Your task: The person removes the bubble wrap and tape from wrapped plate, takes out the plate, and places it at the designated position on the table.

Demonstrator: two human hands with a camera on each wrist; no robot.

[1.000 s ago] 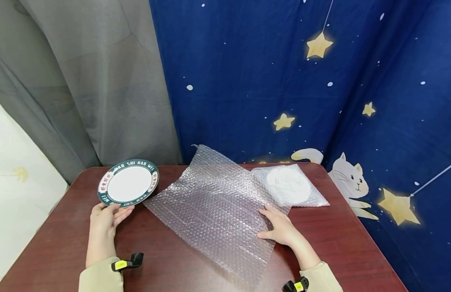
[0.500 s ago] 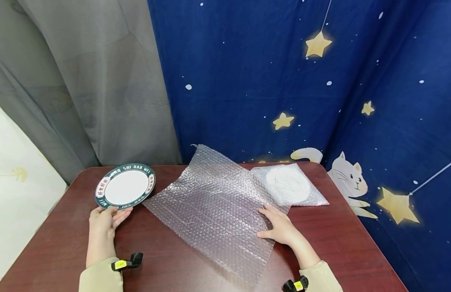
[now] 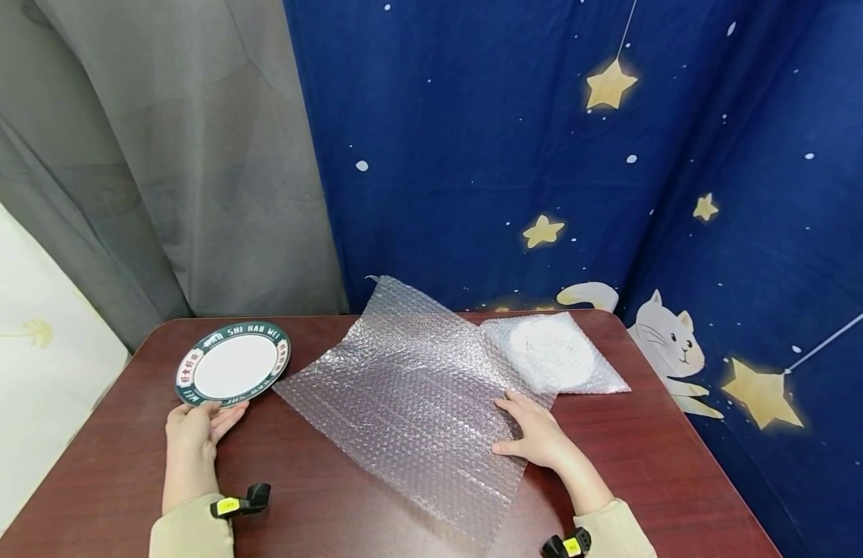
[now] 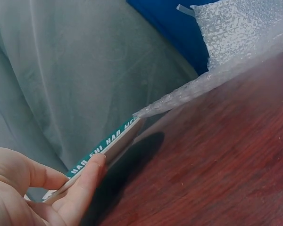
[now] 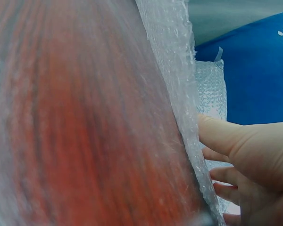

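Note:
A round plate (image 3: 237,366) with a white centre and a dark green lettered rim is at the left of the table. My left hand (image 3: 192,431) pinches its near edge, thumb on top and fingers beneath. In the left wrist view the plate (image 4: 104,147) is tilted, its underside raised over a dark shadow. A sheet of bubble wrap (image 3: 410,411) lies across the middle, its far corner sticking up. My right hand (image 3: 537,434) rests on the sheet's right edge with fingers spread. In the right wrist view, the fingertips (image 5: 220,174) meet the bubble wrap (image 5: 172,70).
Behind the right hand, a flat bubble-wrapped package (image 3: 553,353) with a round white thing inside lies at the table's back right. The reddish-brown table (image 3: 319,496) ends at a grey curtain (image 3: 215,170) and a blue star-patterned curtain (image 3: 466,155).
My left hand has moved the plate slightly left, nearer and lower, and the plate looks flatter. The right hand and the bubble wrap have stayed where they were.

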